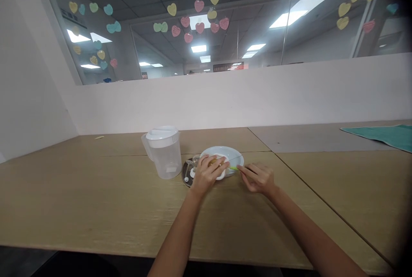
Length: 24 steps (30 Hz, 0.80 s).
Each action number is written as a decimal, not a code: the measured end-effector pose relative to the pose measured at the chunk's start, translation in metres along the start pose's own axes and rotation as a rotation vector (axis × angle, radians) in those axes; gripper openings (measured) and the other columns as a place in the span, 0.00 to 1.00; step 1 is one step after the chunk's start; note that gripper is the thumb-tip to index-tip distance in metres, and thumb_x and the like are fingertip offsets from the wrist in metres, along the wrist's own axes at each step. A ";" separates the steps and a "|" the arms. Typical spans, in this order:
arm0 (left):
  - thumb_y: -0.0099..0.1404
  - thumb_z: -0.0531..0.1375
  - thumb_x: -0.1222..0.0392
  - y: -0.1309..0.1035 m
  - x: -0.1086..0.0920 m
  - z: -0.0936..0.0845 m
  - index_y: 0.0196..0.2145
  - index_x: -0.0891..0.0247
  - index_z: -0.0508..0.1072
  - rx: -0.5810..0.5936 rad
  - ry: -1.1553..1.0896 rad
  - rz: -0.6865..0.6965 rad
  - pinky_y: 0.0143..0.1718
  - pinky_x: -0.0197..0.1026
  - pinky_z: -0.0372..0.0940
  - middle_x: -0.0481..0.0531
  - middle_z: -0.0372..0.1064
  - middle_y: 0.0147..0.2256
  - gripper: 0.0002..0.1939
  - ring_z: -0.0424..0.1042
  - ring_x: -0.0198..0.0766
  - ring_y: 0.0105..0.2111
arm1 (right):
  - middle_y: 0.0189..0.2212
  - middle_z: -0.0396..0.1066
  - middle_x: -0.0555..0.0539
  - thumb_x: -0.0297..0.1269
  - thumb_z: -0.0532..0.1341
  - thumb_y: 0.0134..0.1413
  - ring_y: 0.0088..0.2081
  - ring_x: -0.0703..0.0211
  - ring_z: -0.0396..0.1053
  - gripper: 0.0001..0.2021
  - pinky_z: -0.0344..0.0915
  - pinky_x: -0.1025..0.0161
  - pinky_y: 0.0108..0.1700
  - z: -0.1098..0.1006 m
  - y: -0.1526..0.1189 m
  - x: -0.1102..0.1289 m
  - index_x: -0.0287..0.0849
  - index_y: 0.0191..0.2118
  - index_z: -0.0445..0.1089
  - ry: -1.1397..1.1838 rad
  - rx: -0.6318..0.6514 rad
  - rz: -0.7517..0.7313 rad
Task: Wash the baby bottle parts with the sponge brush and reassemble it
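A small white container (222, 176) is over the worktop (128, 212), nearer its far edge than the near one. The left hand (206, 174) curves over it, grip unclear; the right hand (259, 178) pinches a thin green stick (233, 168). Behind is a white plate (234, 153); leftward, a jug (168, 156).

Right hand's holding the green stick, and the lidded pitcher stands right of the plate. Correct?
Not quite: the head view shows the lidded pitcher standing left of the plate, not right. The right hand is indeed holding the green stick.
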State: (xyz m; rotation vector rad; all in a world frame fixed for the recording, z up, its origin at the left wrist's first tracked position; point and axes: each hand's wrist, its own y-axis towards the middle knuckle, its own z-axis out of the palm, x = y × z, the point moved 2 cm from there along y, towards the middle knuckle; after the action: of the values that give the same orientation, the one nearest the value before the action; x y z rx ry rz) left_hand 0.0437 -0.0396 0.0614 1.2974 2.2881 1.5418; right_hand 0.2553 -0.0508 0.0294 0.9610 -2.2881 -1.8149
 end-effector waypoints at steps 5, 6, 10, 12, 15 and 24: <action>0.64 0.54 0.65 -0.003 0.007 0.004 0.52 0.49 0.66 -0.030 0.082 -0.094 0.54 0.50 0.55 0.49 0.68 0.49 0.19 0.65 0.41 0.49 | 0.24 0.71 0.48 0.30 0.59 0.47 0.26 0.66 0.65 0.12 0.56 0.68 0.29 0.001 0.004 -0.001 0.42 0.40 0.74 0.038 -0.029 0.017; 0.64 0.54 0.64 -0.005 0.011 0.004 0.52 0.49 0.66 -0.040 0.103 -0.128 0.54 0.50 0.55 0.50 0.68 0.49 0.19 0.65 0.42 0.50 | 0.24 0.71 0.48 0.30 0.59 0.48 0.26 0.66 0.65 0.12 0.56 0.68 0.29 0.001 0.005 -0.003 0.42 0.40 0.74 0.042 -0.023 0.020; 0.64 0.53 0.67 -0.013 0.025 0.007 0.53 0.49 0.65 -0.062 0.157 -0.189 0.55 0.50 0.54 0.50 0.68 0.50 0.21 0.65 0.43 0.50 | 0.22 0.69 0.49 0.30 0.58 0.48 0.24 0.67 0.64 0.12 0.56 0.68 0.28 0.000 0.002 -0.018 0.42 0.40 0.74 0.033 0.007 0.046; 0.64 0.52 0.68 -0.017 0.031 0.009 0.53 0.49 0.65 -0.063 0.173 -0.206 0.55 0.50 0.53 0.49 0.68 0.50 0.22 0.64 0.43 0.50 | 0.21 0.69 0.49 0.30 0.58 0.48 0.24 0.66 0.64 0.12 0.56 0.68 0.28 -0.002 -0.004 -0.027 0.41 0.39 0.74 0.023 0.025 0.084; 0.62 0.51 0.70 -0.023 0.038 0.011 0.53 0.49 0.65 -0.050 0.171 -0.265 0.55 0.51 0.53 0.50 0.67 0.50 0.24 0.64 0.45 0.50 | 0.23 0.70 0.49 0.32 0.57 0.49 0.26 0.64 0.66 0.10 0.57 0.67 0.30 -0.003 -0.015 -0.043 0.41 0.35 0.75 -0.013 0.042 0.222; 0.55 0.62 0.51 -0.027 0.043 0.012 0.50 0.64 0.65 -0.340 -0.084 -0.752 0.45 0.46 0.63 0.59 0.69 0.44 0.27 0.68 0.45 0.44 | 0.30 0.73 0.39 0.33 0.48 0.56 0.28 0.57 0.68 0.16 0.52 0.64 0.26 0.015 -0.028 -0.063 0.35 0.36 0.72 -0.217 0.460 0.909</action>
State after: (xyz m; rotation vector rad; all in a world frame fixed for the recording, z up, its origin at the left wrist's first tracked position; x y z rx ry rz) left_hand 0.0064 -0.0050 0.0492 0.3357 1.9795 1.4449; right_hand 0.3118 -0.0095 0.0202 -0.3056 -2.6412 -1.0575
